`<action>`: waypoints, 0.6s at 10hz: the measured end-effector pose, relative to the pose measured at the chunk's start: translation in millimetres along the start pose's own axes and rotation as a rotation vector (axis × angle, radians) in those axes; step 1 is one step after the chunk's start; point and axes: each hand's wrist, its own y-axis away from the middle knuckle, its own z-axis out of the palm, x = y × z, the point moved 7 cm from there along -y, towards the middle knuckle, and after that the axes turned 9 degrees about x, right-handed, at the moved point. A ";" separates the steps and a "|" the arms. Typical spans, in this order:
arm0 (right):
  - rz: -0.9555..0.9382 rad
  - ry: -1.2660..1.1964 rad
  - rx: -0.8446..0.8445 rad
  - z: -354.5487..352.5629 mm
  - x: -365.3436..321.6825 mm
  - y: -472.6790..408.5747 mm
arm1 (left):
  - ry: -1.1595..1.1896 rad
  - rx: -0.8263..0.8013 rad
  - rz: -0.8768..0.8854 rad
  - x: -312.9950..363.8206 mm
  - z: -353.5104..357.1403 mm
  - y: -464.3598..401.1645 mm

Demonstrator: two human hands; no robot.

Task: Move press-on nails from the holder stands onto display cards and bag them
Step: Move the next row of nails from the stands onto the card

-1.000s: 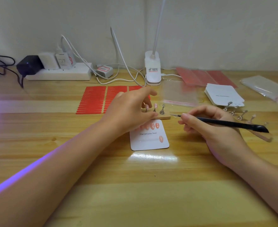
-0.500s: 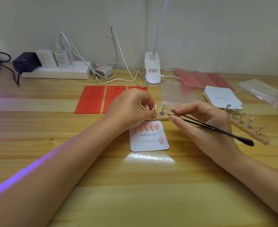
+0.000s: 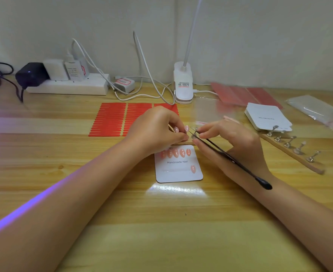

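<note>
Nearest the camera, two bare forearms reach in from the lower corners over a pale wooden bench (image 3: 161, 242) with lengthwise grain; a patch of lamp glare lies just below the display card (image 3: 178, 167). The card lies flat at the frame's centre, its long axis running away from the viewer, with a row of five pink nails (image 3: 176, 153) across its top, their tips pointing toward the viewer, and a single one at lower right.

Just above the card, the left hand (image 3: 153, 130) curls its fingers onto the end of a wooden holder strip (image 3: 183, 142) that carries two pink nails upright on metal stands. The right hand (image 3: 234, 138) pinches black tweezers (image 3: 230, 159), whose long axis slants from lower right to upper left, tips meeting a stand beside the left thumb.

Right of centre, a second wooden strip (image 3: 291, 152) with bare metal stands slants toward lower right. Behind it sits a stack of white cards (image 3: 267, 117) and clear bags (image 3: 318, 110). Red adhesive strips (image 3: 110, 120) lie left of centre. Farthest back, against the pale wall, stand a power strip (image 3: 67, 87) with plugs and cables and a white clip lamp (image 3: 183, 83).
</note>
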 end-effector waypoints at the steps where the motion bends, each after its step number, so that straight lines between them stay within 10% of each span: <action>1: -0.041 -0.011 -0.014 1.6 -1.7 1.5 | 0.004 -0.006 0.003 0.9 0.6 0.5; 6: 0.151 0.145 -0.484 32.6 27.9 0.9 | 0.014 -0.011 0.009 1.1 0.4 0.4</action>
